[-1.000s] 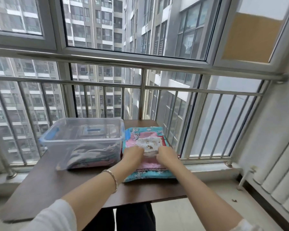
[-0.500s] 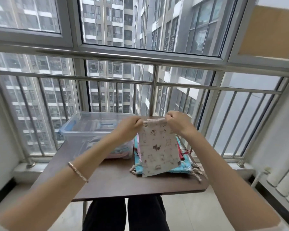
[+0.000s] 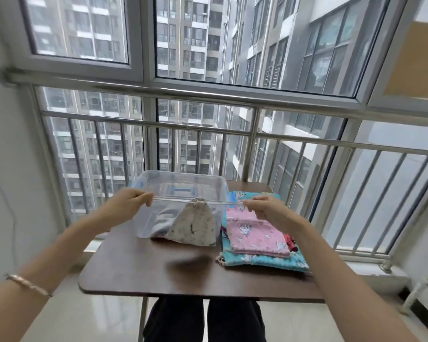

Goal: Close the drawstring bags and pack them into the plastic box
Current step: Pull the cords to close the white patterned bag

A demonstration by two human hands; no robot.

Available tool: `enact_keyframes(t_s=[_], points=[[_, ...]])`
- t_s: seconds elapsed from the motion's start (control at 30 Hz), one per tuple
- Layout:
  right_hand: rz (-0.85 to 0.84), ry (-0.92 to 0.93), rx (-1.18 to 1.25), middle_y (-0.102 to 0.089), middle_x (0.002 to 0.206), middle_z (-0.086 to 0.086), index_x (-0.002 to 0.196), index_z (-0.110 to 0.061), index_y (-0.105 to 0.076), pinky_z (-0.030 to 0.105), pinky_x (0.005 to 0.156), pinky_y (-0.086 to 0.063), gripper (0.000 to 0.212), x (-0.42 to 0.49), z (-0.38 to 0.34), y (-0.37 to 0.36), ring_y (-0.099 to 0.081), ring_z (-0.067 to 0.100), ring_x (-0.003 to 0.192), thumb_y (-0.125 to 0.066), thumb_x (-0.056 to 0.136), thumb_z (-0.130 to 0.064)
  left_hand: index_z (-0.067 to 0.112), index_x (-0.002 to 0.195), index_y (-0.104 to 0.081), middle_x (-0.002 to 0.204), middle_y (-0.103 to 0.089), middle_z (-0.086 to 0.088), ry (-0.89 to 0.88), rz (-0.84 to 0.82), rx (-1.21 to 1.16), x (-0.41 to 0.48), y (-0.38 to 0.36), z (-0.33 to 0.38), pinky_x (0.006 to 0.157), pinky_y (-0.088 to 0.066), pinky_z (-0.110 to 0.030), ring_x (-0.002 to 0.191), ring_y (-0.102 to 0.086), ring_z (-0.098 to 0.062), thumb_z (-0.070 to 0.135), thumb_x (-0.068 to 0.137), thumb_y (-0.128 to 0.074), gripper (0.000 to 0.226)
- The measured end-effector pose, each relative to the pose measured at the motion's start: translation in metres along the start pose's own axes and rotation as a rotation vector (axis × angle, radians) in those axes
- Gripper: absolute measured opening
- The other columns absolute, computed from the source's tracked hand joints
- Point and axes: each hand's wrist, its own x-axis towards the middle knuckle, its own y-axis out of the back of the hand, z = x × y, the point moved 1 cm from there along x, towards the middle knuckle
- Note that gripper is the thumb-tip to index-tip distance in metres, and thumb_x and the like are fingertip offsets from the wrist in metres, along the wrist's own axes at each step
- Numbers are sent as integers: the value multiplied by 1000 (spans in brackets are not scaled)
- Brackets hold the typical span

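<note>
A person sat at a brown table (image 3: 139,270) before a window with a metal railing (image 3: 208,127). Both hands were lifted above the table and held a white bag (image 3: 194,227) between them by its cords (image 3: 173,199). The left hand (image 3: 131,199) pinched the cord ends on the left side, with the fingers pressed together around them. The right hand (image 3: 260,208) pinched the cord ends on the right side in the same way. The cords were stretched tight in an almost level line from hand to hand. The mouth of the bag was gathered closed into a small bunch at the middle of the cords, and the body of the bag hung down from it in a cone shape. The bag was in the air, in front of the near wall of the box (image 3: 178,178), and was blurred by motion.

The clear plastic box stood on the far left part of the table, without a lid. Some dark and light fabric lay inside at its bottom, but I could not tell how many bags.

To the right of the box, a pile of flat bags lay on the table. A pink bag (image 3: 255,233) was on top, a blue bag (image 3: 265,260) was under it, and a bit of red fabric (image 3: 290,241) showed between them at the right edge. A bracelet (image 3: 27,285) was on the left wrist.
</note>
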Motion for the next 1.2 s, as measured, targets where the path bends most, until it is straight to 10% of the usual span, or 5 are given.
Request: enact_keyframes(t_s=[0.3,0.43,0.7,0.9,1.2], points=[[-215,70,827,-61,130,16,97,-5,-65,38,109,-37,23,17,-33,-46,-54,27,126,-51,95,-24,7,85,-58,116,-68,-13,163,-293,-1172,-11,-35,46,96,-45,-37,110,-63,-23,24,101,-38,30],[-327,62,782,-61,116,17,129,3,-54,37,100,-48,39,24,-39,-66,-62,27,105,-55,93,-12,2,108,-63,115,-68,-13,85,-281,-1103,-13,-52,60,95,-48,-34,110,-63,-23,27,92,-47,33],[-257,72,30,-69,90,0,106,-7,-72,13,64,-45,21,17,-49,-101,-61,3,72,-64,91,-19,12,109,-70,110,-71,1,-193,-150,-612,-7,-57,78,97,-46,-36,110,-63,-17,31,85,-60,32],[-130,137,184,-64,68,1,86,-5,-71,14,51,-37,25,14,-51,-101,-47,7,53,-61,94,-27,18,113,-45,90,-66,-15,-197,-192,-449,-4,-74,72,81,-53,-54,81,-64,-24,27,99,-46,16],[1,110,297,-65,66,5,91,-2,-65,20,45,-40,13,15,-44,-101,-53,11,49,-64,91,-16,15,121,-45,83,-73,-7,18,-160,-579,-3,-76,57,65,-52,-28,69,-67,-15,18,82,-72,47]])
